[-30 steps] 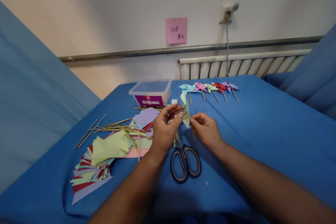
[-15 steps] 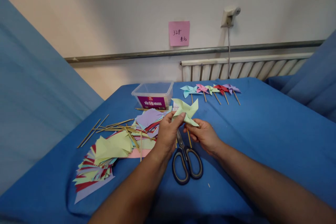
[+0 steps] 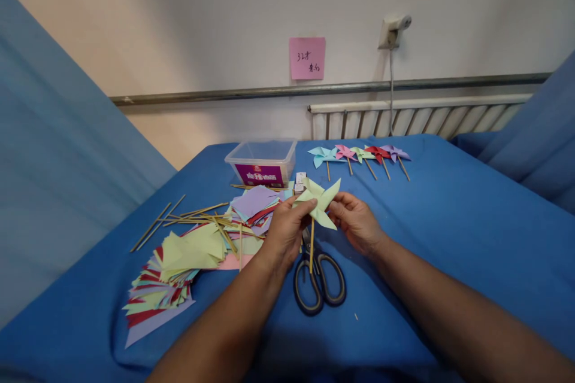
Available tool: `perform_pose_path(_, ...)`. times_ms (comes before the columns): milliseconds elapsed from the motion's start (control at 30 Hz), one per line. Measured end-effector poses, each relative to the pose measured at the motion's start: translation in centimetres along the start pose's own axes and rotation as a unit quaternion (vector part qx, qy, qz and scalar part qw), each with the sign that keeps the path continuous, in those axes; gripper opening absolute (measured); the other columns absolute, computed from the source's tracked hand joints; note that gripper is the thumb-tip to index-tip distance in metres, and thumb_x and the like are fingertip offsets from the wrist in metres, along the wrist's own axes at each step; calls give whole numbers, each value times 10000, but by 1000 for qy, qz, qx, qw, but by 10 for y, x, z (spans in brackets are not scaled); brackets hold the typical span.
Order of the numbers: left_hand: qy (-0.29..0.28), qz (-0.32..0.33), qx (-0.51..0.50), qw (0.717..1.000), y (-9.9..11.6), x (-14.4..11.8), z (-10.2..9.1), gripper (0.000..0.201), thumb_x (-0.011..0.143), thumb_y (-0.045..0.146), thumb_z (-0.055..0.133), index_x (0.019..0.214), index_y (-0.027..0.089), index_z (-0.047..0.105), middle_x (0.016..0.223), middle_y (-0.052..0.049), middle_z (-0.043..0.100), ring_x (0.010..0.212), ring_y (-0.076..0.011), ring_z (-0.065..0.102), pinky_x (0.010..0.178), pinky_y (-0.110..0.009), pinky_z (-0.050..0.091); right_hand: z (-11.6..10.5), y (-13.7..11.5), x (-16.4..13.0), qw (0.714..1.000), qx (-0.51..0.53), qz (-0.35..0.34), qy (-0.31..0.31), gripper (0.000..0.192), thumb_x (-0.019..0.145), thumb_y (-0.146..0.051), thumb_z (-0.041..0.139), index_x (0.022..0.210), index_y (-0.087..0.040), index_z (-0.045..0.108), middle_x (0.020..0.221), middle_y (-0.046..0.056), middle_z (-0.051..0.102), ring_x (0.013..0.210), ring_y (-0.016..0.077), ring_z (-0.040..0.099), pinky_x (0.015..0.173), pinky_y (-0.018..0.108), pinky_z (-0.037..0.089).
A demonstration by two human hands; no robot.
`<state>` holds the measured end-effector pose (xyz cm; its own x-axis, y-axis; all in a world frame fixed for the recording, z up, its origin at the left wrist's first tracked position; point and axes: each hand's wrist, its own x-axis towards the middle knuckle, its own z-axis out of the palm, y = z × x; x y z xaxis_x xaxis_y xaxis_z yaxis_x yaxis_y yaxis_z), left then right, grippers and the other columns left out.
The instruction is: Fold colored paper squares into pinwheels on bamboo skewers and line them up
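Observation:
A pale green paper pinwheel (image 3: 320,200) on a thin wooden stick (image 3: 311,251) is held above the blue cloth. My left hand (image 3: 286,228) pinches its left side, with the stick hanging down beside my fingers. My right hand (image 3: 356,219) pinches the pinwheel's right edge. Black-handled scissors (image 3: 318,272) lie on the cloth directly under both hands.
Several finished pinwheels (image 3: 359,155) lie in a row at the back. A clear plastic box (image 3: 263,163) stands behind the hands. Loose wooden sticks (image 3: 188,218) and stacks of coloured paper squares (image 3: 179,269) lie to the left. Blue cloth (image 3: 458,233) covers the table.
The pinwheel turned from edge-on to face up and the stick swung round from the right hand's side to hang below the left hand. Both hands stayed on it.

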<state>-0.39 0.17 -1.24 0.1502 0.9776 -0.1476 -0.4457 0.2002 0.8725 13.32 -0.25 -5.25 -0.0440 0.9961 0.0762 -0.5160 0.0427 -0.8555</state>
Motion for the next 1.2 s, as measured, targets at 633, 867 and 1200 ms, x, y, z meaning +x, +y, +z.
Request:
perform_pose_path(633, -15, -48, 27, 998, -5, -3, 3, 311, 567, 222, 822, 841, 127, 708, 742, -65, 721, 591, -147, 633, 628, -263, 486, 2, -2, -2, 998, 37, 36, 39, 355, 605, -431, 836, 684, -177, 599, 616, -32, 626, 548, 102, 539, 557, 228, 413)
perform_pose_path(867, 5, -21, 62, 998, -9, -1, 1, 301, 563, 262, 825, 796, 122, 694, 714, -69, 709, 577, -160, 631, 596, -276, 485, -2, -6, -2, 999, -34, -4, 41, 378, 661, -507, 781, 736, -178, 609, 581, -45, 583, 506, 94, 498, 517, 225, 385)
perform_pose_path(1200, 59, 68, 126, 988, -12, 3, -2, 330, 538, 306, 838, 758, 124, 672, 685, -38, 700, 560, -145, 612, 562, -258, 487, 0, -3, 0, 969, -203, -82, 113, 386, 618, -519, 776, 663, -155, 654, 570, -9, 606, 526, 112, 508, 512, 238, 404)
